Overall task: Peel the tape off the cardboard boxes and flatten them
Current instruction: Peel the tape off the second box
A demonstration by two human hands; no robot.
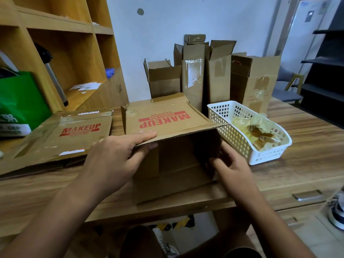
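Note:
A brown cardboard box (pixel 167 118) with red "MAKEUP" print lies on its side on the wooden table (pixel 297 146), its open end facing me. My left hand (pixel 115 155) grips the near edge of its top panel, fingers on top and thumb underneath. My right hand (pixel 230 164) holds the box's lower right edge with curled fingers. A flattened box (pixel 61 138) with the same print lies to the left.
Several upright open boxes (pixel 214 75) with tape patches stand at the back against the wall. A white plastic basket (pixel 247 146) holding crumpled peeled tape sits right of the box. A green bag (pixel 20 101) and wooden shelves (pixel 61 43) are at left.

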